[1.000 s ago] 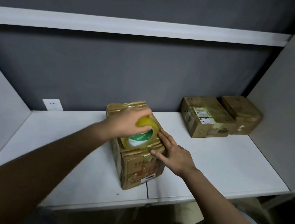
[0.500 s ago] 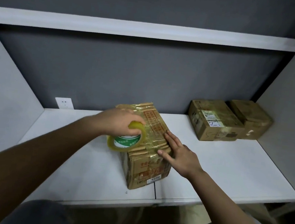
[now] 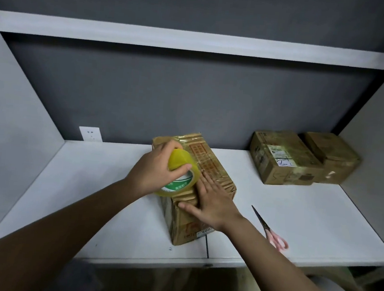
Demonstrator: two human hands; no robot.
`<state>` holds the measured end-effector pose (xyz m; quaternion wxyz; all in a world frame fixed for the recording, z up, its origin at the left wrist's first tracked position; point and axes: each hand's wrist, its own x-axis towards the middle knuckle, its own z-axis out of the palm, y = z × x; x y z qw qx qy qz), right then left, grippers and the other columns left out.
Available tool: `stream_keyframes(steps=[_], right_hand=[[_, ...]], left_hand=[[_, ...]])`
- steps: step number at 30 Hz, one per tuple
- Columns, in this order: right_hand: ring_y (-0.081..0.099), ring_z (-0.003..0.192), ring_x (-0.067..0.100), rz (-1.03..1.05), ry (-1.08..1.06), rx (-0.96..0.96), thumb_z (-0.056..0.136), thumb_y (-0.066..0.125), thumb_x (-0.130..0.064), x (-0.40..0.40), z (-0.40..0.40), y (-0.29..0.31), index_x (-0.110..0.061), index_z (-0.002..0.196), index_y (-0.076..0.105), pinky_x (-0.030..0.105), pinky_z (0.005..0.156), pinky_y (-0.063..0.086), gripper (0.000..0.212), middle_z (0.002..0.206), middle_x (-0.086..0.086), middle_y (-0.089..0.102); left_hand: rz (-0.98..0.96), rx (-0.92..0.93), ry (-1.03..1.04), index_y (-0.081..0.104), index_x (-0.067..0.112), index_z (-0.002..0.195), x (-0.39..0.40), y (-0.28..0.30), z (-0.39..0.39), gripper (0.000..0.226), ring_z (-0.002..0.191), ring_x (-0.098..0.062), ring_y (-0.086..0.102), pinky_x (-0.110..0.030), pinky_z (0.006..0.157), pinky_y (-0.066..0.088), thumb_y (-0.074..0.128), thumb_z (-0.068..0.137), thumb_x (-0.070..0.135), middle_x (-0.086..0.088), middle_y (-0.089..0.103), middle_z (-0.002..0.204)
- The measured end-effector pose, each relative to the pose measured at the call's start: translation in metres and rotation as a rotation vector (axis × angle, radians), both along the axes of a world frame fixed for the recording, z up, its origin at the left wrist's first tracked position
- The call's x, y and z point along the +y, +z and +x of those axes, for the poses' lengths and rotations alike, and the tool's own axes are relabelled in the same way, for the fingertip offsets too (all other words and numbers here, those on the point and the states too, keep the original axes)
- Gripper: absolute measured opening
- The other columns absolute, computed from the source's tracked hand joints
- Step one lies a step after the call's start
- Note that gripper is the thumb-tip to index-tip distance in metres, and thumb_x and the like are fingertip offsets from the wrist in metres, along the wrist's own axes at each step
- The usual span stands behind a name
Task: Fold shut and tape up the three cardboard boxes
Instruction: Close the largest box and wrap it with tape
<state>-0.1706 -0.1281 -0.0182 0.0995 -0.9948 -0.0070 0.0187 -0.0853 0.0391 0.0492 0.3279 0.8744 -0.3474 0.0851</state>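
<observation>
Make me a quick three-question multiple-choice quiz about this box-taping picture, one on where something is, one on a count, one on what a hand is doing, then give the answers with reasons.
1. Where do the scissors lie?
A. On top of the near box
B. On the table, right of the near box
C. On the upper shelf

2. How many cardboard boxes are in view?
A. Two
B. Three
C. Four

3. What is the right hand doing?
A. Pressing flat on the near box
B. Holding the scissors
C. Hanging off the table

Answers:
1. B: the scissors lie on the table, right of the near box.
2. B: the near box plus the labelled box and the corner box by the far right wall.
3. A: the right hand lies with straight fingers on the box top, while the left hand grips the tape roll.
</observation>
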Motion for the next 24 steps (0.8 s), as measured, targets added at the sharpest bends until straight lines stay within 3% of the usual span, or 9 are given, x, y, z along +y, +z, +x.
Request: stream_keyframes(steps=[6,9,13,17,19,21,24], right_hand=[[-0.008,0.148,0.015,0.034,0.001,0.102,0.083,0.033,-0.078,-0.001,0.004,0.005,-0.020,0.155,0.001,0.037,0.121,0.000,0.097,0.162,0.000,-0.001],[-0.008,0.148,0.013,0.035,-0.012,0.119,0.082,0.034,-0.079,-0.001,0.005,0.006,-0.022,0.155,0.003,0.037,0.121,0.000,0.098,0.162,-0.001,0.000],[-0.008,0.148,0.011,0.024,-0.034,0.143,0.081,0.034,-0.080,-0.003,0.006,0.005,-0.021,0.155,0.002,0.035,0.121,0.000,0.100,0.162,-0.003,-0.005],[-0.009,0.148,0.011,0.020,-0.036,0.139,0.081,0.034,-0.081,-0.005,0.007,0.004,-0.021,0.155,0.004,0.034,0.121,-0.001,0.100,0.161,-0.004,-0.007],[-0.009,0.148,0.010,0.024,-0.032,0.141,0.080,0.034,-0.081,-0.007,0.007,0.003,-0.022,0.155,0.004,0.035,0.121,-0.001,0.100,0.161,-0.005,-0.008],[-0.009,0.147,0.009,0.022,-0.025,0.139,0.080,0.034,-0.081,-0.008,0.006,0.003,-0.022,0.155,0.004,0.034,0.121,-0.001,0.099,0.161,-0.006,-0.008],[-0.010,0.147,0.008,0.021,-0.023,0.140,0.080,0.033,-0.081,-0.007,0.005,0.003,-0.023,0.155,0.003,0.033,0.121,-0.002,0.099,0.161,-0.006,-0.009]], left_hand=[[-0.091,0.111,-0.100,0.040,0.034,0.128,0.007,-0.007,0.008,0.051,0.113,-0.019,0.055,-0.037,0.091,0.047,0.064,0.085,0.044,0.006,0.054,0.129],[-0.120,0.120,-0.216,0.043,0.037,0.122,0.014,-0.011,0.006,0.041,0.115,-0.012,0.051,-0.030,0.092,0.045,0.064,0.087,0.039,0.014,0.049,0.125],[0.083,0.033,-0.269,0.056,0.032,0.113,0.020,0.008,0.019,0.027,0.101,-0.004,0.051,-0.021,0.085,0.040,0.062,0.088,0.041,0.017,0.053,0.108],[0.343,0.052,-0.259,0.058,0.037,0.108,0.049,0.020,0.029,0.024,0.083,0.003,0.047,-0.003,0.070,0.036,0.062,0.086,0.045,0.022,0.050,0.095],[0.464,0.114,-0.228,0.053,0.046,0.109,0.066,0.019,0.030,0.026,0.087,0.000,0.050,-0.005,0.065,0.037,0.061,0.085,0.050,0.017,0.051,0.099],[0.459,0.216,-0.200,0.048,0.051,0.110,0.076,0.009,0.027,0.028,0.094,-0.007,0.053,-0.010,0.066,0.040,0.061,0.085,0.051,0.015,0.051,0.105],[0.473,0.217,-0.189,0.044,0.048,0.116,0.082,-0.013,0.023,0.035,0.098,-0.010,0.053,-0.012,0.067,0.042,0.060,0.086,0.051,0.015,0.048,0.108]])
